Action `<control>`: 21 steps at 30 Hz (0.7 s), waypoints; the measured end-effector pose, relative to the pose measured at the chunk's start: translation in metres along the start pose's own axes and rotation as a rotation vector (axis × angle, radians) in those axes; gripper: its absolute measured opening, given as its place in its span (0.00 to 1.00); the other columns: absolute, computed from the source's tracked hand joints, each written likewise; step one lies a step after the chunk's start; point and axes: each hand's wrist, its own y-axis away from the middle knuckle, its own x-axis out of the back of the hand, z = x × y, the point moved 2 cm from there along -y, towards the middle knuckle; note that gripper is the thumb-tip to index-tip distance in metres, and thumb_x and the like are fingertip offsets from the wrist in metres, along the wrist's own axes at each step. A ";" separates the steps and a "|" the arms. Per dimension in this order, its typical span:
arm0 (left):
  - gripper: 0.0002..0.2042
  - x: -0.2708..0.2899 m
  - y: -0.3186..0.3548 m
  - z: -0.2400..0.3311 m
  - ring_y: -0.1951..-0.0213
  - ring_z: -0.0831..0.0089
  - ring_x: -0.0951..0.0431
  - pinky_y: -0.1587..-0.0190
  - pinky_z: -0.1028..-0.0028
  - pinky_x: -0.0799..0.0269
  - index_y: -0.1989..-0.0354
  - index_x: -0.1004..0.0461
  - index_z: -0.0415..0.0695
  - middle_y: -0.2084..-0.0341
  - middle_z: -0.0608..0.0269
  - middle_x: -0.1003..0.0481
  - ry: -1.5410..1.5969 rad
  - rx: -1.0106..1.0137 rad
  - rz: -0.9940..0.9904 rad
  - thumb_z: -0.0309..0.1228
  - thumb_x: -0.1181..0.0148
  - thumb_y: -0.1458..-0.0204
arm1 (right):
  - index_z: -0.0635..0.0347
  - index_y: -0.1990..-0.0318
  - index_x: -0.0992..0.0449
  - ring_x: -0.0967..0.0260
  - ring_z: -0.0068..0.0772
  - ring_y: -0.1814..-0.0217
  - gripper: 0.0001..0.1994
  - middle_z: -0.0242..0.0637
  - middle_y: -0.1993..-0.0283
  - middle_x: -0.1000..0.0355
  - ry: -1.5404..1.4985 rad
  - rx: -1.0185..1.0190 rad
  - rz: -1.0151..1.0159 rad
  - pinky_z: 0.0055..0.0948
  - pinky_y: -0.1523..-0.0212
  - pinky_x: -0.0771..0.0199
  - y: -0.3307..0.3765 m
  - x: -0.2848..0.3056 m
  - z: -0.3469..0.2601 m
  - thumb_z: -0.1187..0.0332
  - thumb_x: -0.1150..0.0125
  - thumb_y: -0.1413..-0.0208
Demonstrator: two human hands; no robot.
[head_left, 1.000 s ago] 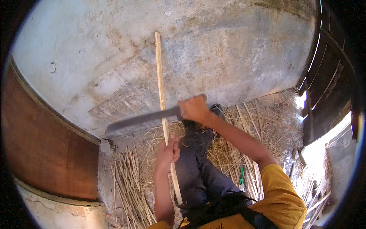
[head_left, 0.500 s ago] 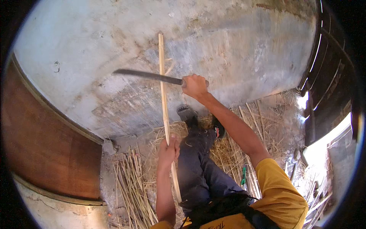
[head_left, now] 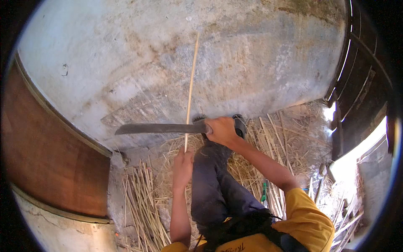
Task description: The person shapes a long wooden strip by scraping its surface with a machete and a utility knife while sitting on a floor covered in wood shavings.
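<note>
Person seated on the ground, legs in dark trousers [head_left: 214, 185] stretched toward 12 o'clock, yellow sleeve [head_left: 308, 218] at 5 o'clock.

Left hand [head_left: 183, 165] near centre, fingers wrapped tight around the lower end of a thin pale stick [head_left: 191, 88]. The stick stands nearly upright, running from the fist toward 12 o'clock in front of the wall.

Right hand [head_left: 221, 130] just at 1 o'clock of the left, fist closed around the handle of a long flat blade [head_left: 161, 128]. The blade lies level, pointing toward 9 o'clock, and crosses the stick just above the left fist; whether edge and wood are touching I cannot tell.

Wall [head_left: 126, 63] fills the upper half: grey plaster, stained and patchy. Brown wooden panel [head_left: 46, 164] at 8 o'clock. Ground is bare earth strewn with dry straw [head_left: 268, 143]; a bundle of split canes [head_left: 140, 201] lies at 7 o'clock. Bright daylight through an opening [head_left: 357, 159] at 4 o'clock, dark slatted frame [head_left: 357, 84] at 2 o'clock.
</note>
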 end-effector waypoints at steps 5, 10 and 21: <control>0.21 -0.015 0.037 0.061 0.73 0.47 0.23 0.69 0.56 0.33 0.52 0.31 0.26 0.79 0.44 0.26 -0.278 -0.143 -0.054 0.38 0.54 0.31 | 0.49 0.63 0.20 0.22 0.54 0.67 0.15 0.43 0.74 0.24 -0.017 -0.153 0.149 0.54 0.66 0.25 0.046 0.017 0.021 0.60 0.32 0.61; 0.15 -0.025 0.025 0.044 0.80 0.74 0.30 0.76 0.69 0.35 0.56 0.33 0.36 0.80 0.64 0.31 -0.141 -0.311 -0.046 0.39 0.54 0.29 | 0.49 0.62 0.18 0.22 0.55 0.67 0.14 0.46 0.73 0.23 -0.105 -0.072 0.128 0.53 0.67 0.24 0.064 0.006 0.005 0.61 0.33 0.60; 0.13 -0.046 -0.018 -0.015 0.81 0.72 0.33 0.79 0.68 0.37 0.59 0.33 0.40 0.80 0.64 0.33 0.001 -0.252 -0.087 0.39 0.54 0.29 | 0.50 0.57 0.15 0.22 0.54 0.66 0.17 0.45 0.70 0.20 -0.093 -0.147 0.114 0.49 0.63 0.21 0.050 -0.017 0.023 0.60 0.31 0.57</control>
